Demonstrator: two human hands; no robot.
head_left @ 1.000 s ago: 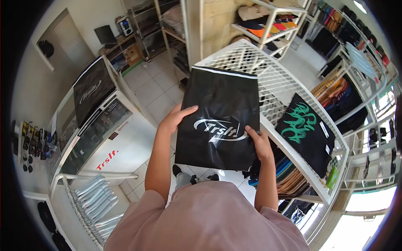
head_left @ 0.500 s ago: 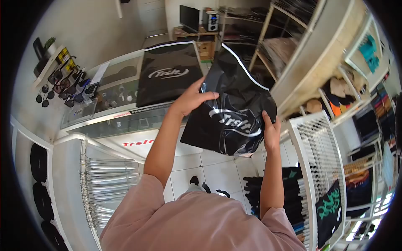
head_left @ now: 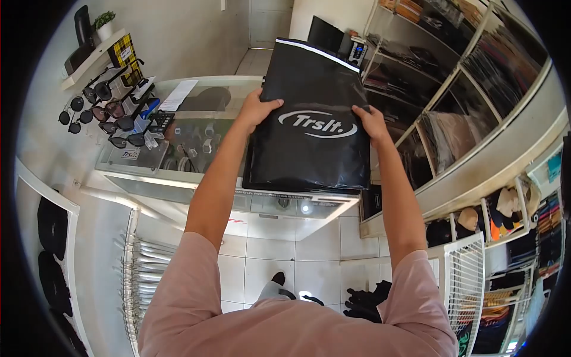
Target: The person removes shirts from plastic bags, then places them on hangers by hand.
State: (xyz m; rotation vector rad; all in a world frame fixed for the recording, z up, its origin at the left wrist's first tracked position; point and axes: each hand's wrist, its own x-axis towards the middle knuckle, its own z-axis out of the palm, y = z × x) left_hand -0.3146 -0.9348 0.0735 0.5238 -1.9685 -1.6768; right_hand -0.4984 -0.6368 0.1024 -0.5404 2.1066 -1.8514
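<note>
A black plastic packaging bag [head_left: 315,89] with a white curved logo and a white strip along its top edge lies at the right end of the glass counter [head_left: 202,128]. My left hand [head_left: 259,110] grips its left edge, thumb on top of the plastic. On the opposite edge, my right hand [head_left: 371,123] holds the bag the same way. The bag is spread flat, logo facing up. Dark plastic shows just beneath its lower edge; the second bag is otherwise hidden under it.
Sunglasses [head_left: 113,110] stand on a rack at the counter's left, near a calculator [head_left: 160,122] and a white paper [head_left: 179,95]. Shelves of packed clothes [head_left: 452,140] rise on the right. Hangers [head_left: 157,268] line the lower left; a white wire rack [head_left: 466,282] stands lower right.
Both hands have carried the bag leftward and up onto the counter, over the other black bag. It was crumpled and tilted before and is flat now. My view has turned to the right.
</note>
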